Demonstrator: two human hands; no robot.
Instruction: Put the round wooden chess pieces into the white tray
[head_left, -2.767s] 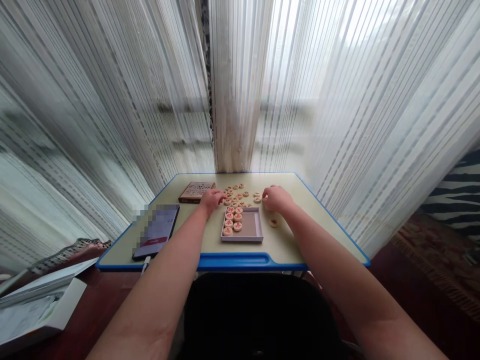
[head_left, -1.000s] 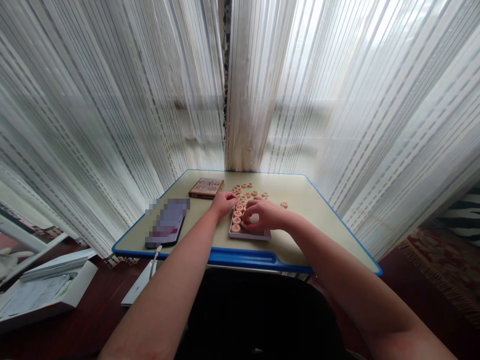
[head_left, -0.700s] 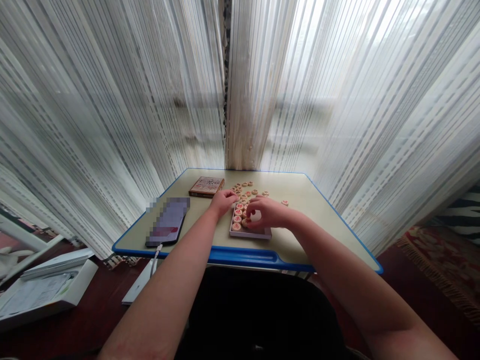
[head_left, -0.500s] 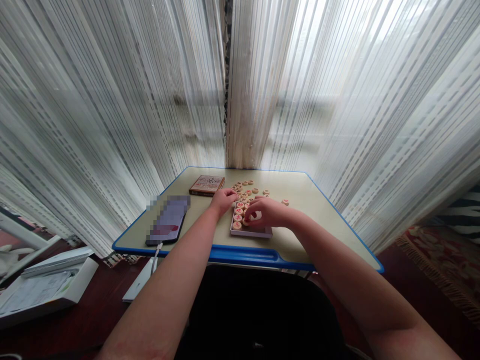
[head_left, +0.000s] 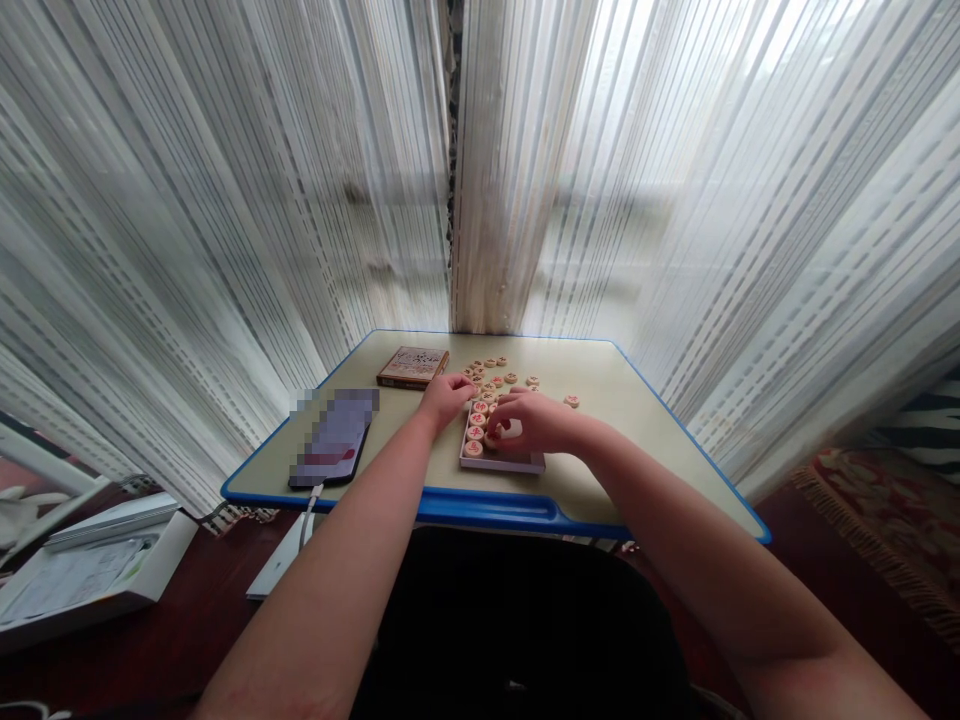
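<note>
A shallow grey box (head_left: 517, 464) lies on the cream table (head_left: 637, 420) with several round wooden chess pieces (head_left: 474, 433) stacked in rows along its left side. My right hand (head_left: 534, 422) hovers over the box, fingers pinched on a pale piece. My left hand (head_left: 446, 395) rests at the box's far left corner, fingers curled on a loose piece. More loose pieces (head_left: 504, 377) lie scattered behind the box, and one piece (head_left: 571, 401) sits apart to the right.
A brown box lid (head_left: 412, 366) lies at the back left. A phone (head_left: 335, 446) with a cable lies at the table's left. White striped curtains surround the table. A white carton (head_left: 82, 565) sits on the dark floor at left.
My right hand came from the loose pieces back to the box and now holds a piece over it. My left hand stayed at the box's far corner. The view shifted slightly.
</note>
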